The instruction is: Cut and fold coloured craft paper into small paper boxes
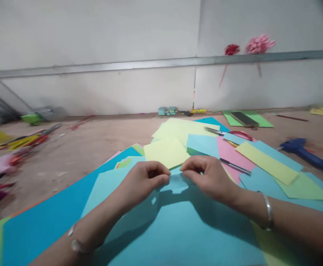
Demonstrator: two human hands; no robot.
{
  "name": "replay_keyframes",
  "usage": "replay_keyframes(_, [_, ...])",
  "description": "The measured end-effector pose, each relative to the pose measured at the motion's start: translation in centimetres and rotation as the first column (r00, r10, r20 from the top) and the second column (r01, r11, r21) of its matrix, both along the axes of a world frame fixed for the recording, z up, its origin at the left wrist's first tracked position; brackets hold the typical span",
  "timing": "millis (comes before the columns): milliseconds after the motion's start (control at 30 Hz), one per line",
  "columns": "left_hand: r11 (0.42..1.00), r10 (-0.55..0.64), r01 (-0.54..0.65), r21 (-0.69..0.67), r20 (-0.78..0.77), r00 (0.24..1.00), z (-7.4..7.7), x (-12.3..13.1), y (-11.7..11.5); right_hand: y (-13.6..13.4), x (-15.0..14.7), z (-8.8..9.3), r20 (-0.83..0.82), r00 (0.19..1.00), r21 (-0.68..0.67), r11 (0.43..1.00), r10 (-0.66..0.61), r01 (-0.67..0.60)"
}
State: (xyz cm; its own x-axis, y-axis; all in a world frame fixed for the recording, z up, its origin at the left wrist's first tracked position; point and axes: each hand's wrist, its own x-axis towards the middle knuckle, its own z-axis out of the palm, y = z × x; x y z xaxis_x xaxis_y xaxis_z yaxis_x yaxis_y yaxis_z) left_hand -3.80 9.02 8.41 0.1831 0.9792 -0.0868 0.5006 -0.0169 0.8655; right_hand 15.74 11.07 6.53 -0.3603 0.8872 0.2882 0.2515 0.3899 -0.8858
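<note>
Between my two hands a small light blue paper piece [177, 180] is stretched, low over a large light blue sheet [175, 229]. Thumb and fingers of my left hand [147, 177] pinch its left end. Its right end is pinched by my right hand [205, 175]. The piece blends with the sheet below, so its full outline is hard to see. Just beyond my fingertips lies a pale yellow paper [165, 151]. A light blue square of paper [202, 145] rests to its right.
Scissors [219, 132], a pen [234, 166] and a yellow paper strip [266, 162] lie on papers at right. A blue glue gun [305, 150] is farther right. A phone [244, 119] lies at the back. Several tools [31, 140] are at left. Paper flowers [259, 44] hang on the wall rail.
</note>
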Motion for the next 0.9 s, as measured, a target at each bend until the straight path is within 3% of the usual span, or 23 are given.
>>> replay_keyframes(133, [0.986, 0.146, -0.152, 0.074, 0.083, 0.986, 0.1, -0.6, 0.5, 0.5, -0.2, 0.0, -0.083, 0.994, -0.244, 0.969, -0.068, 0.046])
replay_keyframes(333, [0.917, 0.334, -0.388, 0.090, 0.358, 0.872, -0.9, -1.5, 1.7, 1.1, 0.0, -0.5, -0.234, 0.947, -0.410, 0.906, -0.219, 0.109])
replay_keyframes(400, [0.949, 0.281, -0.316, 0.015, 0.423, 0.862, -1.1, -1.2, 1.6, 1.2, 0.1, -0.7, -0.281, 0.926, -0.468, 0.879, -0.251, 0.096])
replay_keyframes(533, [0.999, -0.001, 0.020, -0.034, 0.482, 0.876, -1.5, 0.1, 0.6, 0.7, -0.1, -0.8, -0.274, 0.939, -0.531, 0.846, -0.208, 0.032])
replay_keyframes(700, [0.999, -0.036, 0.051, -0.013, 0.525, 0.850, -1.7, 0.6, 0.1, -0.6, -0.6, -0.2, -0.136, 0.991, -0.500, 0.863, 0.008, -0.076])
replay_keyframes(800, [0.992, -0.077, 0.120, -0.048, 0.525, 0.847, -1.7, 0.5, 0.1, -1.2, -0.6, 0.1, 0.041, 0.992, -0.350, 0.932, 0.121, -0.099])
replay_keyframes(900, [0.987, -0.080, 0.138, -0.077, 0.509, 0.857, -1.6, 0.5, 0.0, -1.4, -0.4, 0.3, 0.170, 0.978, -0.145, 0.985, 0.120, -0.095])
